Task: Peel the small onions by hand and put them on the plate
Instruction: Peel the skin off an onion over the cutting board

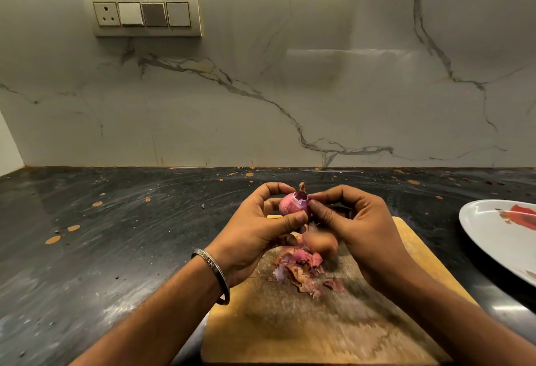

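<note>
Indoors, dark speckled counter (116, 235), marble wall (290, 75), both grips pinching small onion (293, 206)

Dark speckled counter (116, 235) carries a wooden cutting board (290, 331) and a white plate (493, 238).

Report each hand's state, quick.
Left hand: holding the small onion.
Right hand: fingertips pinching the same onion's skin near its stem.
</note>
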`<state>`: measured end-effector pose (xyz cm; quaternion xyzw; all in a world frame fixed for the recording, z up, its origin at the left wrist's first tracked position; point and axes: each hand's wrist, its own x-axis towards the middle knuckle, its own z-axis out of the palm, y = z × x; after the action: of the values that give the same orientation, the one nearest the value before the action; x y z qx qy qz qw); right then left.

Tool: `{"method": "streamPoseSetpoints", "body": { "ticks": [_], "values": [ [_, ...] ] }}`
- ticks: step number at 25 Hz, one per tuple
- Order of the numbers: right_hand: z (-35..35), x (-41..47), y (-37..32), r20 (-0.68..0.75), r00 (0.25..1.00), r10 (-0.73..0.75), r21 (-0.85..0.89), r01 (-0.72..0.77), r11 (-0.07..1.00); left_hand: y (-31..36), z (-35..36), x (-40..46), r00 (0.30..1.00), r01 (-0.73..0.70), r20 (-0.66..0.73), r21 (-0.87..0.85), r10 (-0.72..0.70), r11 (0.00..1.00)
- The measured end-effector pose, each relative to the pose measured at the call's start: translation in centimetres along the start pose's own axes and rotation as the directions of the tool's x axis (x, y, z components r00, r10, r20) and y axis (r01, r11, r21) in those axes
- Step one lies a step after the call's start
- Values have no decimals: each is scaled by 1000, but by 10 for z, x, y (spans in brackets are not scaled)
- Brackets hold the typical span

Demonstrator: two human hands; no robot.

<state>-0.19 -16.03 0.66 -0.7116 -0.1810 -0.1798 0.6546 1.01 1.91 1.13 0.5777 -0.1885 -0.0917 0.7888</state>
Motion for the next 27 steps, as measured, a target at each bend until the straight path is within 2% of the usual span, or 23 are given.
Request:
{"method": "streamPoseSetpoints", "body": {
  "ticks": [7, 11, 14, 19, 27],
  "values": [
    [-1, 0, 2, -35, 999, -11, -39, 9, 999, -1, 2, 0, 997, 45, 67, -89, -39, 995],
    [2, -1, 3, 13, 1000, -3, -18, 3, 1000, -3, 1, 0, 999, 24, 32, -2, -24, 1000],
    [4, 0, 2, 44, 999, 31, 57, -33, 998, -1, 2, 0, 998, 49, 48, -75, -45, 996],
    [3, 0, 2, 54, 998, 38, 54, -41, 998, 1, 3, -1, 993, 101, 69, -120, -93, 988],
    [-1, 3, 3, -45, 997, 56, 29, -55, 998, 3, 3, -2, 993, 87, 89, -89, -79, 992]
  ]
}}
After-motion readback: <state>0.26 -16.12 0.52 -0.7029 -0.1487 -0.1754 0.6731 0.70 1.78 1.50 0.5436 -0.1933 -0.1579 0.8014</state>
